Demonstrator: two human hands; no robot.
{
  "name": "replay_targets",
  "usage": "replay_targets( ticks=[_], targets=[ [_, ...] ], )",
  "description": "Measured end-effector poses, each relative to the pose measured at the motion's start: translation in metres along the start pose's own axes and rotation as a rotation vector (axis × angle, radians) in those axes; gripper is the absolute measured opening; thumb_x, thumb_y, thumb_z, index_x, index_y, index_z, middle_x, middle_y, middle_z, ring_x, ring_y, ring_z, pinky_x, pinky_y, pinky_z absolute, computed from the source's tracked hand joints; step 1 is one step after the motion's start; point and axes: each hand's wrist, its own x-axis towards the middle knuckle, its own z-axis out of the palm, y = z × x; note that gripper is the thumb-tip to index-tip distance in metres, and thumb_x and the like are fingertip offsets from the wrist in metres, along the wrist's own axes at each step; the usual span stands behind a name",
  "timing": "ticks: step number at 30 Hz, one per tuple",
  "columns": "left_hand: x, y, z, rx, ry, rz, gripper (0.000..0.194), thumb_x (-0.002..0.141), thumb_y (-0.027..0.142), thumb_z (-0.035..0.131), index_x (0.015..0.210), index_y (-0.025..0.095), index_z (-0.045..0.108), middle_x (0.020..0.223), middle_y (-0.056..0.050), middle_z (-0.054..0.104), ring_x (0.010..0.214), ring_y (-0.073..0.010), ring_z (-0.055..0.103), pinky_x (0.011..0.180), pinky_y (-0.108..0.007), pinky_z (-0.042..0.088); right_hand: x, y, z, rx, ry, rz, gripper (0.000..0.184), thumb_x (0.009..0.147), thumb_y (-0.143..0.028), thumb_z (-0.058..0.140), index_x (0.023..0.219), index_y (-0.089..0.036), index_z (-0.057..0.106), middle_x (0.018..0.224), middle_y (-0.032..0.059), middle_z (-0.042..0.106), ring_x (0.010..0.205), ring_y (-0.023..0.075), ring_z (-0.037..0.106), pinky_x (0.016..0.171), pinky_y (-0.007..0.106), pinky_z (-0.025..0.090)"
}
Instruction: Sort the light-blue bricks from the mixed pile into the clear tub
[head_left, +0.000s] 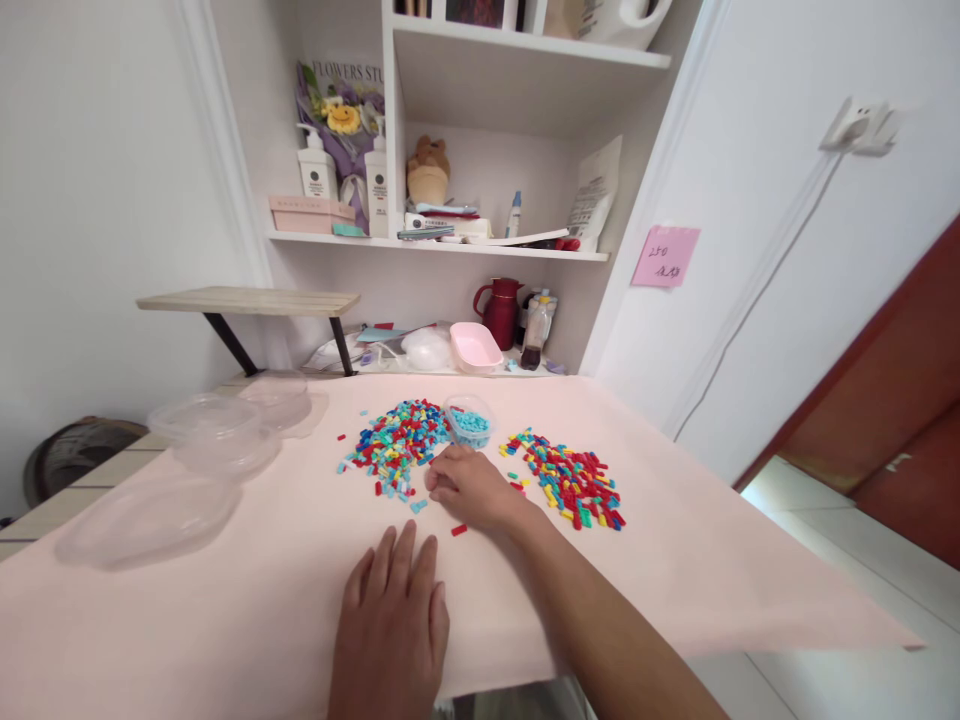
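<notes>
My left hand lies flat on the pink table cover, fingers stretched out, holding nothing. My right hand rests further out between two piles of small coloured pieces, its fingers curled down onto the cover. Whether they hold a piece is hidden. The left pile of red, blue, green and yellow pieces lies just beyond its fingertips. The right pile lies beside the wrist. A small clear tub with only light blue pieces stands just behind the hand. A single red piece lies near my wrist.
Several clear plastic bowls and lids sit at the table's left, one lid nearer. A pink tray, a dark red jug and a bottle stand at the back under white shelves. A wooden shelf juts at left.
</notes>
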Motion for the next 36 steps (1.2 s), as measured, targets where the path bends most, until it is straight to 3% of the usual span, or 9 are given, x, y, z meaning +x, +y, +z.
replay_targets(
  ticks=[27,36],
  targets=[
    [-0.003,-0.002,-0.003,-0.004,0.027,0.017,0.038,0.087,0.024,0.048,0.122,0.021,0.065,0.129,-0.006,0.067,0.118,-0.0245,0.059,0.098,-0.042,0.036,-0.007,-0.017,-0.002,-0.13,-0.04,0.024,0.003,0.089,-0.022,0.064,0.092,-0.021,0.064,0.102,0.0048,0.064,0.096,0.0204,0.054,0.086,0.033,0.037],
    [-0.006,-0.002,-0.003,-0.013,0.001,0.009,0.039,0.088,0.025,0.049,0.123,0.022,0.064,0.131,-0.006,0.066,0.12,-0.0247,0.058,0.099,-0.042,0.035,-0.007,-0.012,0.0,-0.076,-0.004,0.02,0.003,0.087,-0.02,0.066,0.089,-0.022,0.065,0.099,0.0041,0.063,0.098,0.0214,0.054,0.086,0.033,0.036]
  ],
)
